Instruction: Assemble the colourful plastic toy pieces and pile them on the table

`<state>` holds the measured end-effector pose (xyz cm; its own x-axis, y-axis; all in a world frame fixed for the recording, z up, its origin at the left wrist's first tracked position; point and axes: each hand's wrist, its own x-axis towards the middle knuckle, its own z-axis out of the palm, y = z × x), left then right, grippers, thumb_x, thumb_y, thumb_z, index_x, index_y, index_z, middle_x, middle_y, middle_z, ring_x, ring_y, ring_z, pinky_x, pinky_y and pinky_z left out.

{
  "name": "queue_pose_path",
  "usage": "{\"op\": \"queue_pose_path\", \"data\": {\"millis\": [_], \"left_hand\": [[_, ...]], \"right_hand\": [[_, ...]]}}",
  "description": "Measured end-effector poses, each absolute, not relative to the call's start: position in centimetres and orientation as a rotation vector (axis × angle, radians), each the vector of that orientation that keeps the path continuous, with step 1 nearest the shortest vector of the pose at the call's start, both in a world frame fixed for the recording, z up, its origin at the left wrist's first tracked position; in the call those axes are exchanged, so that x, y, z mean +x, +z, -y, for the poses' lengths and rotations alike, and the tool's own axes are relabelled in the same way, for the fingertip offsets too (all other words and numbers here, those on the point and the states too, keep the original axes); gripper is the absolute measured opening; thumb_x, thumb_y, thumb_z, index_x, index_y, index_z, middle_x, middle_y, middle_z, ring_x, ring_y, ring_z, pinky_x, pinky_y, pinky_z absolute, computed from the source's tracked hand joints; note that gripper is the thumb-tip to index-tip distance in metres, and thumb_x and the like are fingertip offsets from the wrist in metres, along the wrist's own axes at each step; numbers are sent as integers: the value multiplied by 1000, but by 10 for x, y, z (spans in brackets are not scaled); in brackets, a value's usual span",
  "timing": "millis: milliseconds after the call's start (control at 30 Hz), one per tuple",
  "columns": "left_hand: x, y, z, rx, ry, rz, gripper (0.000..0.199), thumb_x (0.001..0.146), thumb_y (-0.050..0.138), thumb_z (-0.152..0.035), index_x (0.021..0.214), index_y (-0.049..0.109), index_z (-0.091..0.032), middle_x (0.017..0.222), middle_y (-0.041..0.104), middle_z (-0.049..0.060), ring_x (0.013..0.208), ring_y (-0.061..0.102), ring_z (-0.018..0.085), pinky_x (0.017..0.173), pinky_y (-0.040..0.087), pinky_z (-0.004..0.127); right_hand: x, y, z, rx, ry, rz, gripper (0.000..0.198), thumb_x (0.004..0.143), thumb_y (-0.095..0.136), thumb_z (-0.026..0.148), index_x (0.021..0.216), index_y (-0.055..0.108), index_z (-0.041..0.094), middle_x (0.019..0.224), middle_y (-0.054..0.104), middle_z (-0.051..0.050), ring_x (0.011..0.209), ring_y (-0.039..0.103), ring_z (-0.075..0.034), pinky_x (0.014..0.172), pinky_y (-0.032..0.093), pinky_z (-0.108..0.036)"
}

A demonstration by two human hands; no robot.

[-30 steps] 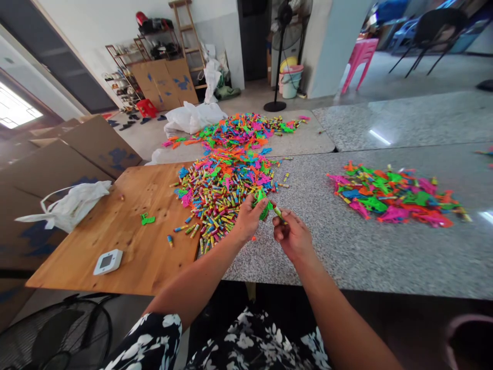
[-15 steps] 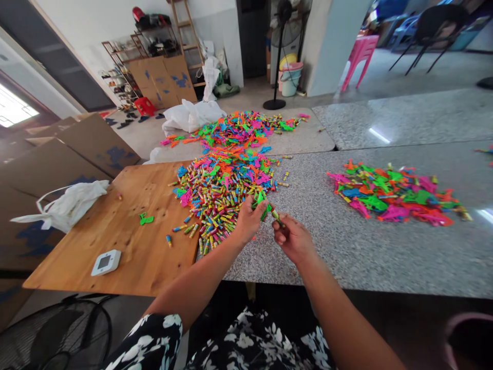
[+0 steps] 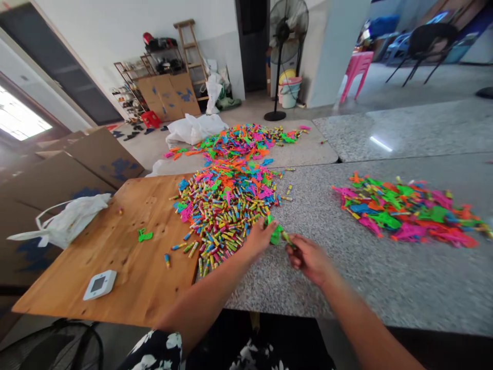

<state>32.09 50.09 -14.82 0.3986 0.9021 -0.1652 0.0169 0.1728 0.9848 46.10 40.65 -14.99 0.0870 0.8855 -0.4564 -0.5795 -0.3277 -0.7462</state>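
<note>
My left hand point(image 3: 260, 238) is closed around a green plastic toy gun point(image 3: 276, 236) at the right edge of a heap of small patterned tubes point(image 3: 221, 223). In the fingertips of my right hand point(image 3: 309, 258) is one small yellowish tube point(image 3: 286, 237), its end against the toy gun's front. Whether the tube is fully seated in the gun, I cannot tell. Toy guns in pink, orange, green and blue lie over the far part of the heap. To the right, a second pile point(image 3: 408, 209) mixes toy guns with tubes.
A wooden board point(image 3: 131, 285) at left carries a white digital timer point(image 3: 100, 284), a lone green toy gun point(image 3: 144, 235) and a white plastic bag point(image 3: 73, 218). Another mixed heap point(image 3: 242, 140) lies farther back. Cardboard boxes point(image 3: 103, 159) stand left; a standing fan point(image 3: 283, 31) is behind.
The view has tilted, so table and piles appear lower. Both hands keep their grip, with the toy gun and tube still end to end.
</note>
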Motion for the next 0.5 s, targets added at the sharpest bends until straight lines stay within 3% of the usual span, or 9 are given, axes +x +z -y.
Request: {"op": "queue_pose_path", "data": {"millis": [100,200,267,400,500], "left_hand": [[305,-132,-559,1497,764,-1090,34,91,67,-53,88,62,-19,78,65,3,71,62,16,65,47,27],[275,-110,-621,1918,894,-1496,16,92,67,-35,94,65,-20,97,70,9,98,64,25,90,48,37],[254,-102,-650,2106,710,-1792,20,90,69,-35,101,66,-19,117,68,17,119,59,35,100,43,44],[232,-106,-670,2208,260,-1984,41,90,68,-50,108,66,-14,132,60,27,123,58,45,97,43,49],[229,-108,-666,2287,250,-1946,35,93,64,-47,107,66,-15,123,65,24,117,61,40,92,45,44]], "right_hand": [[532,-150,-423,-1267,1252,233,20,74,79,30,85,66,21,62,65,1,42,52,-9,37,39,-19],[600,-150,-445,-1188,842,38,12,89,65,32,80,65,24,67,69,-3,44,54,-7,43,43,-20],[618,-155,-460,-1208,716,63,16,93,59,33,82,67,24,74,73,-5,46,57,-8,45,44,-22],[583,-170,-499,-1632,722,594,11,85,68,28,91,72,20,85,75,-5,55,63,-14,50,50,-27],[542,-176,-537,-1949,552,1165,21,90,63,20,107,75,17,116,73,-14,86,73,-22,77,56,-33]]}}
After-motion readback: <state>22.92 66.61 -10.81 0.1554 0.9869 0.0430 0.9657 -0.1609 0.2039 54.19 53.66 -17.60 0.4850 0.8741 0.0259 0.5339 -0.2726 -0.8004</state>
